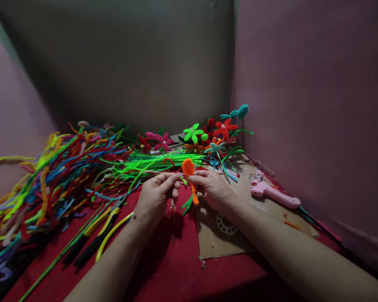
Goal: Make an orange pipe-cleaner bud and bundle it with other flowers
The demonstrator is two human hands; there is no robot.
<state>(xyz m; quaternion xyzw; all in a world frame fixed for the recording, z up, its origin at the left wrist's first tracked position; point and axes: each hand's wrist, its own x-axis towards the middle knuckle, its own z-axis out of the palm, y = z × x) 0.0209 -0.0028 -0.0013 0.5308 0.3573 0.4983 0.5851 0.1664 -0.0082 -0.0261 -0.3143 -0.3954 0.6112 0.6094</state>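
Observation:
My right hand (210,188) pinches an orange fuzzy piece (188,167), with a rounded, flattened top and a twisted tail hanging below the fingers. Just to its left, my left hand (160,193) has thumb and fingers pressed together around something thin; a small bit of green shows by the fingertips and a thin dark stem (174,224) hangs beneath. What exactly the left fingers grip is too small to tell. The hands are close together but apart, above the red cloth (168,264) and the left edge of the cardboard (220,247).
Colourful pipe cleaners (59,176) are heaped at left, green ones (160,161) behind the hands. Finished fuzzy flowers (192,133) stand at the back. Pliers (102,228) lie near my left forearm. A pink glue gun (275,195) and white ring (226,223) rest on the cardboard.

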